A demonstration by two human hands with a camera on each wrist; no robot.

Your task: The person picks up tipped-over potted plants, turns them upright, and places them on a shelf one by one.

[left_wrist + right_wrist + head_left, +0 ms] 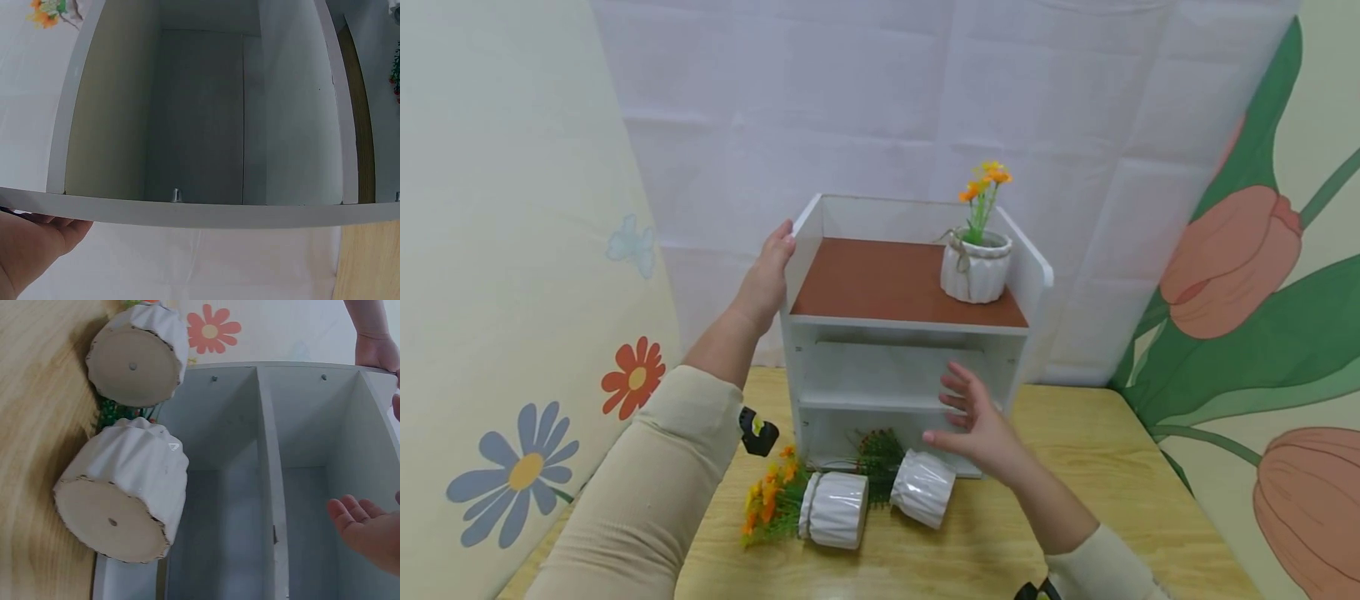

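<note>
My left hand (767, 275) rests against the outer left side of a small white shelf unit (906, 326), near the top of its side panel. In the left wrist view, its fingers (74, 231) lie behind that panel and are partly hidden. Holding nothing, my right hand (981, 429) hovers before the lower compartments with fingers apart. Below it, a white ribbed flowerpot (923, 488) lies tipped over, its red-dotted green plant toward the shelf. Beside that, another white pot (835, 510) lies on its side, orange flowers (771, 500) pointing left.
A third white pot (976, 271) with orange flowers stands upright on the brown top board (872, 279), at the right. The shelf stands on a wooden table (1075, 492). A white cloth (880, 100) hangs behind, and flower-printed panels (1262, 250) flank both sides.
</note>
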